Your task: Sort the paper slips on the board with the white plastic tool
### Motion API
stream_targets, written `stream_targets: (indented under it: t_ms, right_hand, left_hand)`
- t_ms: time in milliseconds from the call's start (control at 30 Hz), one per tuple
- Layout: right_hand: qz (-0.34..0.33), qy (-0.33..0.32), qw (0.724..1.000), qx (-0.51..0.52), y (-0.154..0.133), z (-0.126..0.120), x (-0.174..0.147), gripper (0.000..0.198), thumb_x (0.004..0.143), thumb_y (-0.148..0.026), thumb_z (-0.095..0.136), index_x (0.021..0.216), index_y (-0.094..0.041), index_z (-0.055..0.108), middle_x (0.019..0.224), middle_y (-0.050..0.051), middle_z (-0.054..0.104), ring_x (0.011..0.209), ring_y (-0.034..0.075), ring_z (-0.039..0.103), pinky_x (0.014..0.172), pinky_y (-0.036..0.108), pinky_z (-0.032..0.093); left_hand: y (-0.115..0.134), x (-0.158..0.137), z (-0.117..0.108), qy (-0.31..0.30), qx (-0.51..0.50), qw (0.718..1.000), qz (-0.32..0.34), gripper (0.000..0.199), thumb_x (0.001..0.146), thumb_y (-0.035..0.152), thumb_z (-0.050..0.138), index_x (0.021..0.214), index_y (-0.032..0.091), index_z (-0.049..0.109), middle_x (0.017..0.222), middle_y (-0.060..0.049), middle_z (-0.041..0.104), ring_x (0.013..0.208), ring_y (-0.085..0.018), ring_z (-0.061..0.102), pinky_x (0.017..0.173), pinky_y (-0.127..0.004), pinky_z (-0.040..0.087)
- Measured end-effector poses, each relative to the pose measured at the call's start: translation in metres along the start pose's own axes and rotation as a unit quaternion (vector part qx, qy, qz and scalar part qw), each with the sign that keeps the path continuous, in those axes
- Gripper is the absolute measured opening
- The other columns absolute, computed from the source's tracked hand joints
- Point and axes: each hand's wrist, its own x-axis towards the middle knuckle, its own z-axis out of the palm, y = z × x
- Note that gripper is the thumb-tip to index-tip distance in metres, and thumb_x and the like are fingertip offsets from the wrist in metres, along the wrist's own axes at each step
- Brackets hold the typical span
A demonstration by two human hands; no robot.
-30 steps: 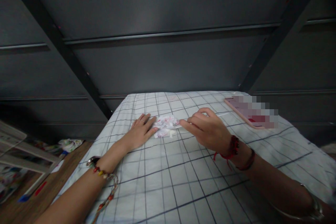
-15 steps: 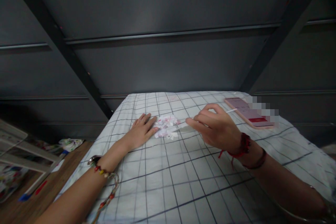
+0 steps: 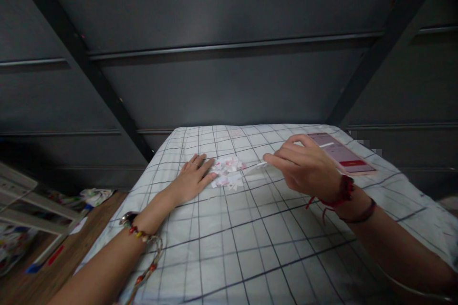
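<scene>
My left hand (image 3: 195, 178) lies flat on the checked cloth, fingers spread, its thumb and fingertips touching the left side of a small pile of torn white paper scraps (image 3: 229, 171) with pink marks. To the right of the pile, my right hand (image 3: 307, 164) is closed around a thin white stick-like tool (image 3: 262, 165). One end of the tool points toward the scraps; the other sticks out behind the hand, over the phone. Its tip is pale and blurred, so its exact kind does not show.
A pink-edged phone (image 3: 352, 162) with a lit screen lies behind my right hand. The checked cloth (image 3: 222, 248) covers the surface up to a dark panelled wall (image 3: 229, 86). On the floor at left stand a pale frame (image 3: 39, 219) and a red object (image 3: 55, 255).
My right hand has moved a little to the right with the white tool, away from the scraps, and now covers part of the phone. My left hand has stayed in place.
</scene>
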Motion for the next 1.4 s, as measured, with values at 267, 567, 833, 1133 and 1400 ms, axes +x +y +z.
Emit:
stream_targets:
  t_ms: [267, 567, 833, 1133, 1400]
  right_hand:
    - [0.015, 0.001, 1.000, -0.022, 0.004, 0.003, -0.003, 0.029, 0.070, 0.000, 0.037, 0.079, -0.015, 0.059, 0.055, 0.000, 0.052, 0.057, 0.013, 0.040, 0.070, 0.029, 0.032]
    - [0.015, -0.022, 1.000, -0.017, 0.001, 0.001, 0.000, 0.028, 0.071, 0.000, 0.036, 0.076, -0.016, 0.059, 0.053, -0.001, 0.049, 0.054, 0.013, 0.039, 0.068, 0.029, 0.031]
    - [0.012, -0.015, 1.000, -0.021, 0.002, 0.003, -0.001, 0.028, 0.070, 0.001, 0.037, 0.076, -0.016, 0.059, 0.052, -0.001, 0.049, 0.054, 0.013, 0.039, 0.068, 0.029, 0.031]
    - [0.028, 0.034, 0.999, -0.012, -0.005, 0.010, -0.002, 0.029, 0.070, 0.000, 0.037, 0.081, -0.015, 0.059, 0.055, -0.001, 0.052, 0.056, 0.013, 0.041, 0.068, 0.029, 0.031]
    - [0.024, 0.059, 0.995, 0.073, -0.015, 0.013, 0.000, 0.031, 0.070, 0.000, 0.034, 0.085, -0.016, 0.056, 0.055, -0.003, 0.050, 0.054, 0.012, 0.038, 0.068, 0.029, 0.033]
  left_hand:
    - [-0.001, 0.000, 0.000, 0.001, -0.013, 1.000, 0.003, 0.060, 0.090, 0.058, 0.018, 0.135, 0.021, 0.033, 0.142, -0.011, 0.024, 0.129, -0.034, 0.013, 0.100, -0.052, 0.020]
    - [-0.003, 0.000, 0.003, 0.010, -0.014, 1.000, 0.008, 0.058, 0.091, 0.057, 0.021, 0.136, 0.022, 0.031, 0.142, -0.009, 0.024, 0.130, -0.033, 0.013, 0.101, -0.050, 0.019]
    - [-0.002, 0.000, 0.002, -0.002, -0.008, 1.000, 0.009, 0.059, 0.091, 0.057, 0.019, 0.136, 0.020, 0.031, 0.142, -0.011, 0.023, 0.130, -0.033, 0.012, 0.100, -0.051, 0.019]
    - [-0.003, 0.000, 0.004, 0.010, -0.011, 1.000, 0.013, 0.057, 0.091, 0.056, 0.022, 0.136, 0.021, 0.032, 0.142, -0.010, 0.023, 0.130, -0.033, 0.013, 0.101, -0.049, 0.019]
    - [-0.002, 0.000, 0.003, 0.010, -0.013, 1.000, 0.007, 0.057, 0.091, 0.056, 0.024, 0.136, 0.022, 0.031, 0.143, -0.009, 0.022, 0.130, -0.033, 0.012, 0.101, -0.049, 0.019]
